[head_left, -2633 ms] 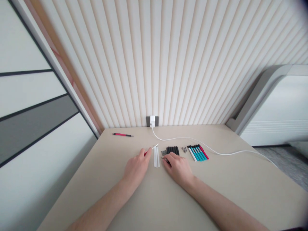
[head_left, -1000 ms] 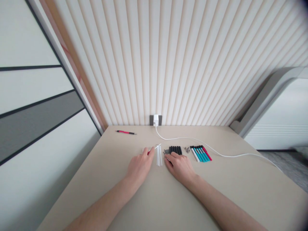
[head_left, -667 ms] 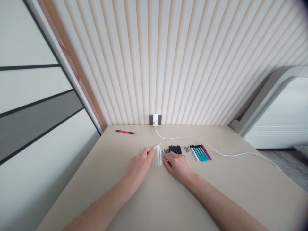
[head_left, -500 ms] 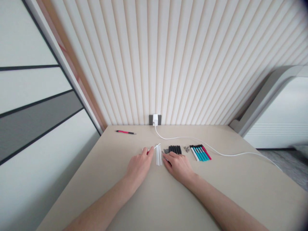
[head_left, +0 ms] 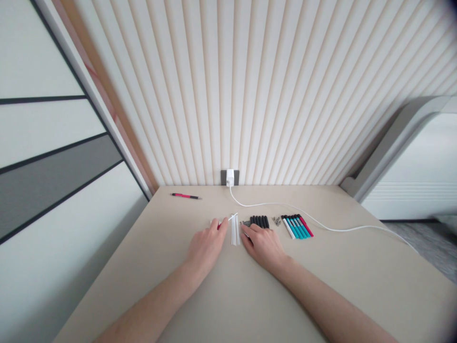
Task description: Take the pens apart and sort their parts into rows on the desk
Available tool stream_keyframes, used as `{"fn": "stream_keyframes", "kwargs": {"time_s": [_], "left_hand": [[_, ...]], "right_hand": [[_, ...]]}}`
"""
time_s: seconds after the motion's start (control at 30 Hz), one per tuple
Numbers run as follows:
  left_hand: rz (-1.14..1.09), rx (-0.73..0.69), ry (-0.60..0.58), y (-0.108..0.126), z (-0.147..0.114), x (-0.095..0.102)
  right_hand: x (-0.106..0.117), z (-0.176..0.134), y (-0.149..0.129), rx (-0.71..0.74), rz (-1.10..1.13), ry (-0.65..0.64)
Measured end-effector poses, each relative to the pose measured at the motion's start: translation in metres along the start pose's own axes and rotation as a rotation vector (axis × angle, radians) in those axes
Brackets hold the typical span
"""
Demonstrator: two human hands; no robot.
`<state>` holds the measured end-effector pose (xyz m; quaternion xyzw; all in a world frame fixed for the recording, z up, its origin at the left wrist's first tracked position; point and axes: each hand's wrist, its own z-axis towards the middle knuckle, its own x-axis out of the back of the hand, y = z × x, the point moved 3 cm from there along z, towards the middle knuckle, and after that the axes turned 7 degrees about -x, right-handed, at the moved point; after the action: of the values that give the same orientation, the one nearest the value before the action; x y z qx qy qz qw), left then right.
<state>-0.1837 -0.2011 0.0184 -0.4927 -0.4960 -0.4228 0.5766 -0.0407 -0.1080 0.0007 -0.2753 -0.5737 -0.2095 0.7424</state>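
My left hand (head_left: 207,242) is closed around a slim pen part with a bit of red (head_left: 219,226) showing between the fingers. A thin white refill (head_left: 233,216) sticks out past its fingertips to the right. Just beside it, several white pen refills (head_left: 235,233) lie side by side on the table. On their other side is my right hand (head_left: 262,244), thumb and fingers drawn together at the table; what they pinch, if anything, is too small to name. Small grey pieces (head_left: 246,223), perhaps springs, lie at those fingertips, and several black grips (head_left: 260,221) lie just behind the hand.
Small metallic tips (head_left: 276,221) lie right of the grips, then a row of white, teal and red pen barrels (head_left: 298,227). A red and black pen (head_left: 186,196) lies at the back left. A white cable (head_left: 285,205) runs from the wall charger (head_left: 230,177) across the table (head_left: 221,305).
My right fingertips have shifted very slightly left, at the small grey pieces. The left hand stays in place with the red part and the refill.
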Motion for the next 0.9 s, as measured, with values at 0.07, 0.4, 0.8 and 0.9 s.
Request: {"fn": "stream_keyframes", "kwargs": {"time_s": [0.07, 0.4, 0.8, 0.9], "left_hand": [[-0.007, 0.000, -0.002, 0.0001, 0.0001, 0.0001], [0.027, -0.018, -0.003, 0.0005, -0.0002, 0.0005], [0.054, -0.034, 0.022, 0.0005, 0.0005, 0.0009], [0.043, -0.033, 0.006, 0.0005, 0.0006, 0.0008]], "right_hand": [[0.0008, 0.0000, 0.0003, 0.004, 0.005, 0.001], [0.0006, 0.0016, -0.0006, -0.002, -0.016, -0.016], [-0.0003, 0.0021, -0.0007, -0.015, -0.021, -0.047], [-0.0004, 0.0019, -0.0008, -0.010, -0.022, -0.040]]}}
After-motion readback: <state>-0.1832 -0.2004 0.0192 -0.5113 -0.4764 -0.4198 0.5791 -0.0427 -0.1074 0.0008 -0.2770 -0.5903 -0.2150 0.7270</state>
